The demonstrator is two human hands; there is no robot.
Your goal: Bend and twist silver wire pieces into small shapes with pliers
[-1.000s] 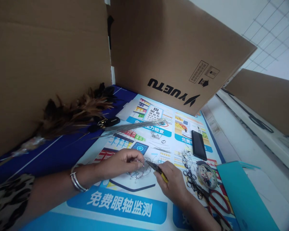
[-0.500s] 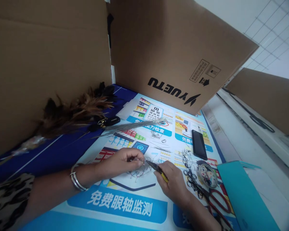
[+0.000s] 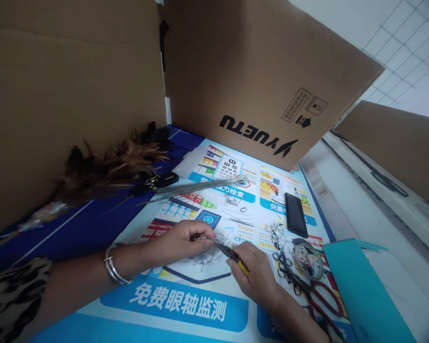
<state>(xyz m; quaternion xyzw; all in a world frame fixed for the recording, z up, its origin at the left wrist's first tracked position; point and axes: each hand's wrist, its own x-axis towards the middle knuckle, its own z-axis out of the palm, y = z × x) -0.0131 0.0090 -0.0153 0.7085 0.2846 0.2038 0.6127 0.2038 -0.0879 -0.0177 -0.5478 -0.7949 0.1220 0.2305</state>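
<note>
My left hand [image 3: 180, 242], with silver bangles at the wrist, pinches a thin wire piece [image 3: 204, 240] over a printed poster [image 3: 186, 305]. My right hand [image 3: 255, 271] is closed round small yellow-handled pliers [image 3: 230, 253]. The plier tips meet the wire at my left fingertips. A tangle of bent wire shapes [image 3: 205, 259] lies on the poster just below both hands.
A bundle of straight wires [image 3: 200, 186] lies beyond my hands, next to a feather duster [image 3: 107, 169]. A black phone [image 3: 296, 214], red-handled scissors [image 3: 318, 295], a round tape roll [image 3: 307, 259] and a teal folder [image 3: 361, 290] sit at the right. Cardboard walls [image 3: 257, 71] stand behind.
The plier tips have moved a little left and up to my left fingertips. My left hand has barely shifted.
</note>
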